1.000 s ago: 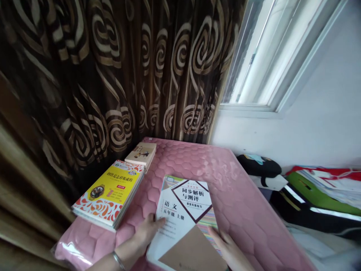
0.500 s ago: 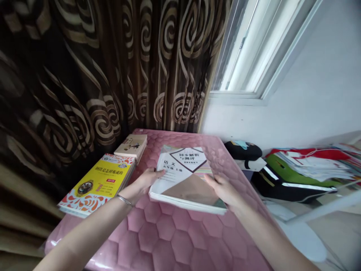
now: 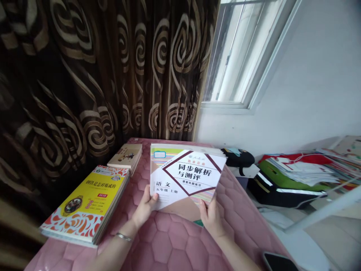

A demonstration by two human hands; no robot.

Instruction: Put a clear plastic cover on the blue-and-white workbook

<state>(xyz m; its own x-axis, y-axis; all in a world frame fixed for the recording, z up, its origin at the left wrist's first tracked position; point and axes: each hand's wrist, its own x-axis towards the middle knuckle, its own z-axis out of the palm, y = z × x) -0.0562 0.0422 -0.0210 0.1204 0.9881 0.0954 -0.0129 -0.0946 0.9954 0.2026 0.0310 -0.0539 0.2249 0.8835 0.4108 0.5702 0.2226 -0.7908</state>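
Between my two hands a stack of workbooks [image 3: 194, 173] is tilted up, its white front cover with a dark diamond frame facing me. My left hand [image 3: 146, 205] grips the lower left edge, thumb on the cover. At the lower right edge my right hand [image 3: 211, 216] is closed on the same stack, thumb on the front. The fingers behind the books are hidden. To the left lies a pile of books topped by a yellow book [image 3: 93, 199] with a red-and-white pattern. Behind it sits a smaller pile of tan books [image 3: 125, 155].
Everything lies on a pink quilted mattress [image 3: 166, 241]. A phone-like dark object [image 3: 279, 261] is at the lower right. Beyond the right edge are a black case [image 3: 238, 156] and a green-and-black bag [image 3: 282, 184] under papers. A patterned curtain [image 3: 113, 75] hangs behind.
The workbook stack has gone from lying nearly flat to tilted upright, front cover toward me, with both hands still on it. The view has shifted, and the dark phone-like object now shows.
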